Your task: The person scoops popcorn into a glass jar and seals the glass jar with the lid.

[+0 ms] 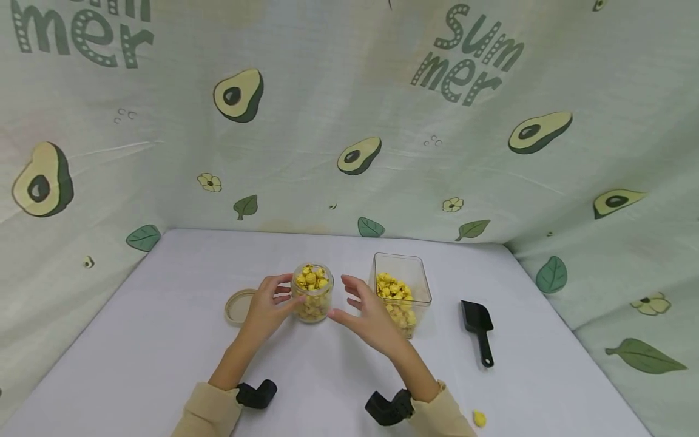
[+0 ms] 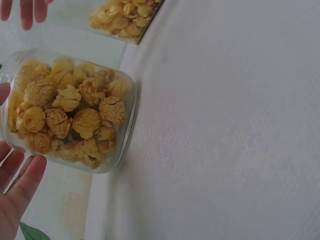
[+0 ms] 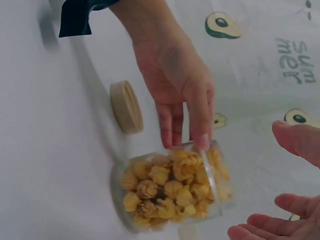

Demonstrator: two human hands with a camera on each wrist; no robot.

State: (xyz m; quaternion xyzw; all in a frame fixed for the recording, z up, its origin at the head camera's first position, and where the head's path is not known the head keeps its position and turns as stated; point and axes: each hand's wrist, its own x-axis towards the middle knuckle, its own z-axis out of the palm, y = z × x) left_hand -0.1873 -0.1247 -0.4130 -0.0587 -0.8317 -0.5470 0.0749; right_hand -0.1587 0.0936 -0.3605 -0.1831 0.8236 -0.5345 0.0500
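A clear jar (image 1: 312, 300) of yellow popcorn stands upright on the table, its mouth uncovered. My left hand (image 1: 269, 308) holds it at the left side, thumb near the rim and fingers along the wall; the right wrist view shows this left hand (image 3: 175, 75) coming at the jar (image 3: 170, 187) from above. To the jar's right, my right hand (image 1: 371, 315) has its fingers spread and grips nothing. Its thumb comes close to the glass; whether they touch I cannot tell. Beside my left hand lies a round beige lid (image 1: 235, 308), partly hidden by that hand in the head view.
Behind my right hand is a clear square container (image 1: 420, 282) partly filled with popcorn. A black scoop (image 1: 478, 325) lies farther right. One yellow piece (image 1: 479, 419) rests near the front edge. Printed cloth (image 1: 306, 200) hangs behind the white table (image 1: 185, 303).
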